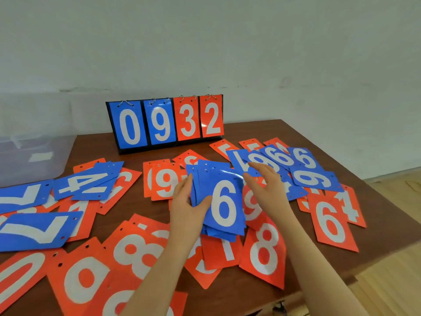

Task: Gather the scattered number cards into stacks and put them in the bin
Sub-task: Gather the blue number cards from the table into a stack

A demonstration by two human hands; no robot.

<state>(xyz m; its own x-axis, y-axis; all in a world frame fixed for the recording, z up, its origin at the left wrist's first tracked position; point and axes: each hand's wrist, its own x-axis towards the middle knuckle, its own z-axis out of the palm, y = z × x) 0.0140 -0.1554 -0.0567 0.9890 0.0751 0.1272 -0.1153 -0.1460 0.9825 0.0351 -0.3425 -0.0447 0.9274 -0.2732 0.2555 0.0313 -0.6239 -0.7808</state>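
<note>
Clear bin (34, 142) cut off at left edge.

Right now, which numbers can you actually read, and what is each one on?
"0 9 3 2": flip scoreboard, two blue digits, two red.
"6": top of blue stack held by left hand.
"4": blue card.
"7": blue card.
"8": red card.
Label on bin: unreadable.

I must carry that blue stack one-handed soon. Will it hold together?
Probably not: the stack of glossy blue number cards is already fanned unevenly in the left hand, suggesting slippery faces. The top card bows, so they are likely thin and flexible.
</note>
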